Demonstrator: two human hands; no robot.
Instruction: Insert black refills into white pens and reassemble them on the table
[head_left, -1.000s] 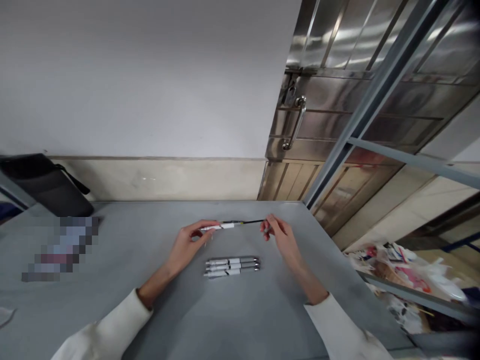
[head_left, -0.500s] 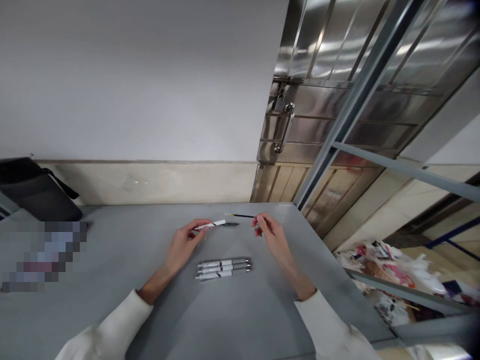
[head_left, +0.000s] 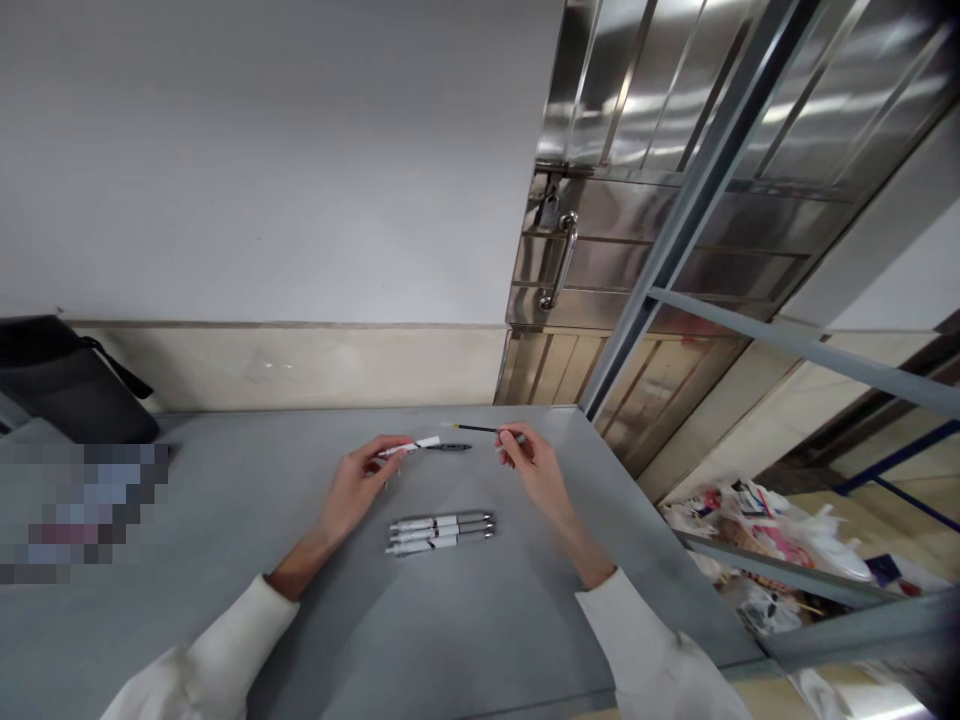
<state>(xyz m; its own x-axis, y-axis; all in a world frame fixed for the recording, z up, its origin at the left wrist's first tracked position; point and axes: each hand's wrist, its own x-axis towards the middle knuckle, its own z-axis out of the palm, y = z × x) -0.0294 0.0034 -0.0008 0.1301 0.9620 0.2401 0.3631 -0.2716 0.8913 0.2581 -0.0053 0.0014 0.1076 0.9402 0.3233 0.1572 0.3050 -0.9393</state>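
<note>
My left hand (head_left: 364,485) pinches a white pen barrel (head_left: 429,442) between thumb and fingers, its free end pointing right. Just past that end is a dark pen piece (head_left: 454,447); whether it touches the barrel I cannot tell. In my right hand (head_left: 527,455) is a slim pen refill (head_left: 478,429), dark with a yellow band and a clear end pointing left toward the barrel. Something small and pale shows among the right fingers, too small to name. Closer to me, three white-and-grey pens (head_left: 441,532) lie side by side on the grey table (head_left: 442,630).
A black bag (head_left: 82,385) stands at the table's far left, beside a blurred-out patch (head_left: 97,510). Behind the table rises a white wall with a metal door (head_left: 562,260). To the right are a grey metal post (head_left: 675,220) and a shelf of plastic-wrapped items (head_left: 772,535).
The view has shifted slightly, moving everything a little left. My right fingers have curled and turned around the refill's end. My left hand still holds the barrel.
</note>
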